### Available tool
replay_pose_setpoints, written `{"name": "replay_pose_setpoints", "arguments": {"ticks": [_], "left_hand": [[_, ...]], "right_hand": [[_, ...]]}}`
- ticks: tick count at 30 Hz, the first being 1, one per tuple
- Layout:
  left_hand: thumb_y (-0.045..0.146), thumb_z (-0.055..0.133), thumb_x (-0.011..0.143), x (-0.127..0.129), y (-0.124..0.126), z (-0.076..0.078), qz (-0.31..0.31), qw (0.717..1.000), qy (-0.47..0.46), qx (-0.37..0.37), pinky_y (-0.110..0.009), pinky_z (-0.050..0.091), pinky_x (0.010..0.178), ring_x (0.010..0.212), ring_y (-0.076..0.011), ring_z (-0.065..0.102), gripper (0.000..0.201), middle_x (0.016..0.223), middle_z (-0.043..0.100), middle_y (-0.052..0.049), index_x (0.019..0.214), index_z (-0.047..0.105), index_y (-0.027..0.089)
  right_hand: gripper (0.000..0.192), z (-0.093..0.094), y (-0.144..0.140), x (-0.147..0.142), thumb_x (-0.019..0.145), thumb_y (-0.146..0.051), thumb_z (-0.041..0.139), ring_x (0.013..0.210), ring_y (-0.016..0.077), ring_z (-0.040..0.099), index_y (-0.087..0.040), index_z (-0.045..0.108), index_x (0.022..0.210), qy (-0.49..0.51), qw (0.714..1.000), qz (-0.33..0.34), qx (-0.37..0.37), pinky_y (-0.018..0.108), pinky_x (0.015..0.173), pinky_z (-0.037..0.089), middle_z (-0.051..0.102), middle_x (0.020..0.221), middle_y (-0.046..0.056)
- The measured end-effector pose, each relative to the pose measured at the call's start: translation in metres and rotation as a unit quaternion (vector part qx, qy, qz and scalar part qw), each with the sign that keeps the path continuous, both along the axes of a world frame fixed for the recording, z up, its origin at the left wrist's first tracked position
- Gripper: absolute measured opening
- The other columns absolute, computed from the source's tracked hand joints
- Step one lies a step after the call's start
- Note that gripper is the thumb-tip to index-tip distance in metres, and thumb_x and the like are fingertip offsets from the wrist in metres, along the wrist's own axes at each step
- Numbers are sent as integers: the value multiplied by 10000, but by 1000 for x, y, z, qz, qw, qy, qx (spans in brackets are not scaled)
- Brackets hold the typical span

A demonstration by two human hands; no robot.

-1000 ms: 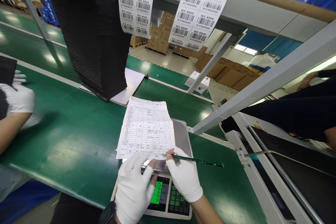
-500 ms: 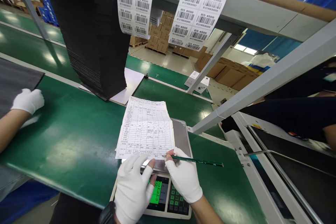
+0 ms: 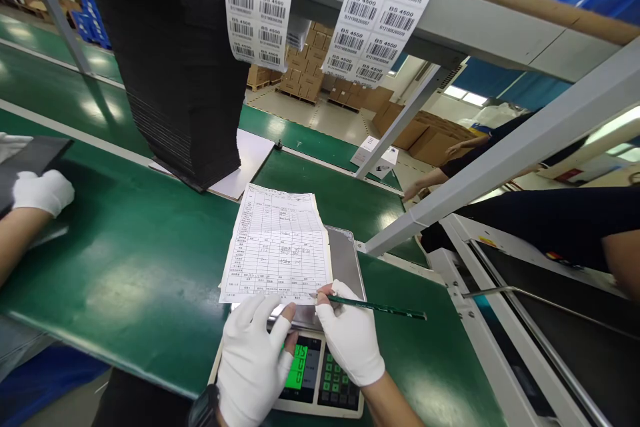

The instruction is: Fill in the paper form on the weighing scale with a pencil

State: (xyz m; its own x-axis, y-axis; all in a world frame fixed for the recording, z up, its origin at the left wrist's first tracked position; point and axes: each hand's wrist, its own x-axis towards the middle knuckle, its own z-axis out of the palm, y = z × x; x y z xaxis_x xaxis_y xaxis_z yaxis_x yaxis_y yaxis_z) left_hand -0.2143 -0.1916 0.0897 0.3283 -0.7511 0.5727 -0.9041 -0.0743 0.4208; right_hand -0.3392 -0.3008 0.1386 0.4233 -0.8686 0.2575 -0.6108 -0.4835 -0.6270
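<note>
A printed form [image 3: 277, 247] with handwritten entries lies on the steel pan [image 3: 347, 260] of a weighing scale. My left hand [image 3: 255, 353], in a white glove with bare thumb tip, rests with fingers stretched over the form's lower left edge. In my right hand [image 3: 350, 333], also gloved, a dark green pencil [image 3: 385, 307] is held at a low slant, its point at the form's lower right part. Below the form, the scale's green lit display [image 3: 297, 367] and keypad [image 3: 339, 373] show between my hands; my left hand covers part of the display.
At the left, a co-worker's gloved hand [image 3: 44, 192] holds a black sheet [image 3: 37, 157]. A tall stack of black sheets [image 3: 175, 67] stands beyond the green bench [image 3: 135, 247]. Barcode label strips [image 3: 383, 13] hang overhead. A slanted white post [image 3: 475, 180] and a conveyor frame [image 3: 480, 320] stand right.
The co-worker's hand at the left has shifted left with the black sheet, which is now tilted. Another person's arms have come into view behind the post. The display's top digits differ. My hands stay nearly still.
</note>
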Motion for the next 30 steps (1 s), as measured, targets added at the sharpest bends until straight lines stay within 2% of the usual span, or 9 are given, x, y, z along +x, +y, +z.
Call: {"name": "replay_pose_setpoints", "arguments": {"ticks": [6, 13, 18, 30], "left_hand": [[241, 640, 835, -1, 1, 1, 1, 1000, -3, 0, -431, 423, 850, 1044, -284, 546, 288, 1169, 607, -68, 1122, 665, 257], [248, 614, 856, 0, 0, 1, -1, 1000, 2, -1, -431, 425, 850, 1053, -290, 543, 266, 1165, 609, -69, 1117, 665, 247], [254, 622, 853, 1, 1, 0, -1, 1000, -2, 3, -435, 421, 850, 1048, -289, 546, 278, 1174, 608, -65, 1128, 662, 259], [245, 644, 841, 1, 1, -1, -2, 1000, 2, 5, -431, 422, 859, 1057, -286, 540, 271, 1174, 609, -65, 1110, 669, 248]], "right_hand": [[209, 0, -1, 0, 887, -313, 488, 586, 146, 587, -183, 582, 753, -4, 1000, 12, 22, 261, 583, 463, 626, 658, 11], [213, 1, 0, -1, 887, -317, 476, 593, 147, 582, -183, 580, 758, -7, 1000, -5, 11, 265, 609, 469, 628, 668, 15], [217, 1, 0, -2, 890, -321, 482, 608, 150, 591, -183, 575, 750, -11, 999, 8, 34, 265, 607, 467, 632, 676, 19], [197, -1, -3, -2, 865, -311, 484, 602, 144, 597, -181, 581, 753, -21, 999, 1, 31, 259, 595, 470, 631, 676, 14]]}}
